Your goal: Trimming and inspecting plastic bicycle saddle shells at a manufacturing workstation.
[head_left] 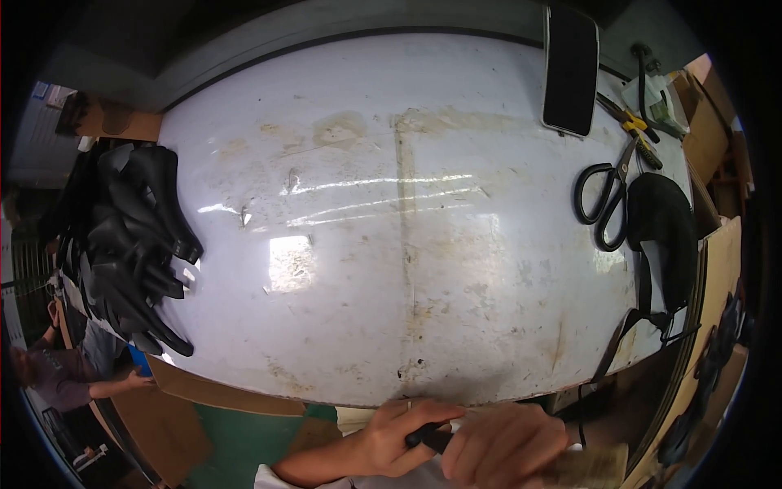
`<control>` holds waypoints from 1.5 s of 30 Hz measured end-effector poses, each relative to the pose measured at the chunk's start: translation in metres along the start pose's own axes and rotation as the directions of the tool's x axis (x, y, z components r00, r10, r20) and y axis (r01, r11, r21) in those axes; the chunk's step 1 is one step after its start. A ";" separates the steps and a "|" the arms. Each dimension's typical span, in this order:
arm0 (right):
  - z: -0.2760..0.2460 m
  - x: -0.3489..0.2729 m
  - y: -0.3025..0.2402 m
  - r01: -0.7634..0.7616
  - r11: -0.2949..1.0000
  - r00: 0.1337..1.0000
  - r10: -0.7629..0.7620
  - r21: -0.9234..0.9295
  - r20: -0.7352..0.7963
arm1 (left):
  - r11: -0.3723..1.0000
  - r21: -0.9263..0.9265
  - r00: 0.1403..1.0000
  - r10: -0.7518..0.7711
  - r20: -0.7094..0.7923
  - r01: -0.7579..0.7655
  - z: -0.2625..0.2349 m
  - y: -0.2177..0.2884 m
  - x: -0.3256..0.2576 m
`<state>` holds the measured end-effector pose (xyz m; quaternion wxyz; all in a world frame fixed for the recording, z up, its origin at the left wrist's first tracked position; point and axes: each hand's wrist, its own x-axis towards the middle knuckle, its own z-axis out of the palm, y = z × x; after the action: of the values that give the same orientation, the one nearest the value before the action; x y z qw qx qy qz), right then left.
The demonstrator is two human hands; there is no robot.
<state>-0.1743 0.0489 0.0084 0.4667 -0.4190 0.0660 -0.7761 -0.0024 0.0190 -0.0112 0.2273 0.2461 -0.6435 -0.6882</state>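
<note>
Your two hands are low in the view, just off the near edge of a white, stained table (481, 326). Your left hand (399, 438), with a ring on one finger, is curled around a small black part (423, 436); its rounded end shows between your hands. Your right hand (507, 447), blurred, is clenched on the same part, hiding the rest of it. Just beside your right hand, at the bottom of the view, is a tan object (590, 468), too blurred to identify; whether you touch it cannot be told.

On the table's left side lies a heap of curved black pieces (130, 228), overlapping one another. A cardboard box (122, 120) is behind them. At the far right, a phone (570, 73) has its dark screen facing you. Nearer, black-handled scissors (607, 196) lie spread, with a yellow-handled tool (639, 126) just beyond and a black bundle (664, 228) to their right.

At the left rim, well apart from your hands, a co-worker (69, 379) reaches out one arm. Green floor (244, 432) shows below the table.
</note>
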 end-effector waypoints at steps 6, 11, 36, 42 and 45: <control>0.004 0.008 -0.006 0.020 0.988 0.948 0.031 -0.154 0.317 | 0.998 0.023 0.991 0.062 -0.122 -0.059 0.006 0.003 0.006; 0.000 -0.013 -0.023 0.102 0.970 0.922 -0.009 -0.220 0.388 | 1.000 -0.017 0.999 -0.011 -0.052 0.010 0.003 0.005 0.001; -0.005 -0.011 -0.013 0.096 0.994 0.978 -0.085 -0.049 0.189 | 0.999 -0.042 0.998 -0.012 -0.064 0.009 -0.003 0.000 0.001; -0.006 -0.024 -0.031 0.035 0.983 0.952 0.021 -0.178 0.305 | 0.992 -0.128 0.998 -0.010 -0.057 0.003 -0.003 0.001 0.001; -0.006 -0.027 -0.041 0.026 0.968 0.954 0.050 -0.249 0.296 | 0.994 -0.103 0.999 0.018 -0.027 -0.020 -0.005 -0.001 -0.001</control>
<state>-0.2002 0.0912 0.0093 0.4196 -0.5868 0.0941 -0.6861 0.0017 0.0160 -0.0126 0.2547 0.2369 -0.6063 -0.7151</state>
